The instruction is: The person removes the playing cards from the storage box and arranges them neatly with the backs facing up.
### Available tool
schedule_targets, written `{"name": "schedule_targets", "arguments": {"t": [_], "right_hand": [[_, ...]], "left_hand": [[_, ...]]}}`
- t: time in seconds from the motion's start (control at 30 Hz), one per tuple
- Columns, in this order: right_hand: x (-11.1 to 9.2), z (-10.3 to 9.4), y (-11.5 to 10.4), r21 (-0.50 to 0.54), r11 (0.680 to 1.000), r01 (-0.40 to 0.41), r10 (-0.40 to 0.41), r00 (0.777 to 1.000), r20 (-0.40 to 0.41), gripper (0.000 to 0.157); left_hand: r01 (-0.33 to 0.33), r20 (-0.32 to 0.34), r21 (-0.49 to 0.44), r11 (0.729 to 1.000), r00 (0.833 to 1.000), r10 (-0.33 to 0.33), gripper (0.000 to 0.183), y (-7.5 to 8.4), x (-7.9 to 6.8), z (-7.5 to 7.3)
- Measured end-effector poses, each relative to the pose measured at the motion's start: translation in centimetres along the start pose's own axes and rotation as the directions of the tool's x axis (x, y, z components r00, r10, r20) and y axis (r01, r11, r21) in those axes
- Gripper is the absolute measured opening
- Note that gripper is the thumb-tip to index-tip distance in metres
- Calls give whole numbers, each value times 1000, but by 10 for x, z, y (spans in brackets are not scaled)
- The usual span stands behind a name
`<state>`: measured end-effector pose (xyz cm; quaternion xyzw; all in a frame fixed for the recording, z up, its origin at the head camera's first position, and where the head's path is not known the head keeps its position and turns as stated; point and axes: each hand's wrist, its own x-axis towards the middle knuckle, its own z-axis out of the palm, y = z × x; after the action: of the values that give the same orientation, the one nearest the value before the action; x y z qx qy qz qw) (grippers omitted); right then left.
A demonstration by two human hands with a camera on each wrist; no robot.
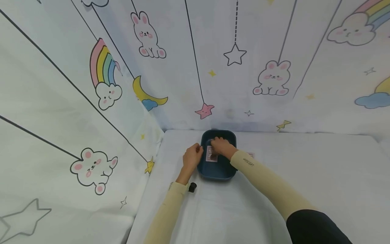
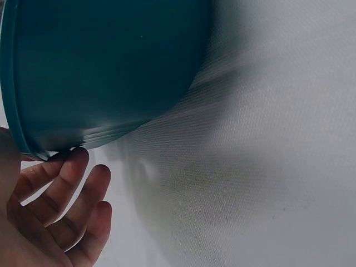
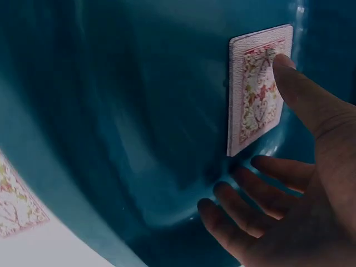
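A dark teal plastic basin stands on the white-covered table. My left hand grips its left rim; in the left wrist view the fingers are bent at the rim's outer side and the thumb is hidden. Inside the basin lies a small stack of playing cards, with a pink and white patterned back uppermost. My right hand reaches into the basin over the cards. Its thumb overlaps the stack's edge, while the other fingers are spread loosely below the cards, near the basin floor.
Another patterned card lies on the table just right of the basin, partly behind the right forearm. A small black object sits by the left wrist. A cartoon-printed cloth wall rises behind the table and along its left side.
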<state>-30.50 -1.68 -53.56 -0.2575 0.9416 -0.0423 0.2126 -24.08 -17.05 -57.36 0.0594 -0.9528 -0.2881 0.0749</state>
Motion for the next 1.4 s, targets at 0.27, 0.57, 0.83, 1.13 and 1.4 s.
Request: {"name": "schedule_targets", "arguments": {"t": [0.27, 0.57, 0.83, 1.13, 1.4], "right_hand": [[0, 3, 3, -16, 1000, -7, 7, 1000, 4, 78], [0, 5, 3, 7, 1000, -26, 26, 1000, -9, 77], [1, 8, 6, 51, 998, -42, 46, 996, -81, 83], [4, 12, 16, 294, 956, 2, 40, 989, -140, 53], [-3, 12, 28, 476, 877, 58, 36, 982, -185, 36]], "left_hand": [[5, 22, -5, 1000, 1000, -5, 21, 6, -2, -4], [10, 26, -5, 1000, 1000, -10, 21, 6, -1, -2], [8, 30, -9, 1000, 1000, -8, 21, 8, -2, -1], [21, 35, -7, 1000, 999, -20, 22, 3, 2, 3], [47, 36, -12, 999, 998, -47, 22, 0, 0, 4]]}}
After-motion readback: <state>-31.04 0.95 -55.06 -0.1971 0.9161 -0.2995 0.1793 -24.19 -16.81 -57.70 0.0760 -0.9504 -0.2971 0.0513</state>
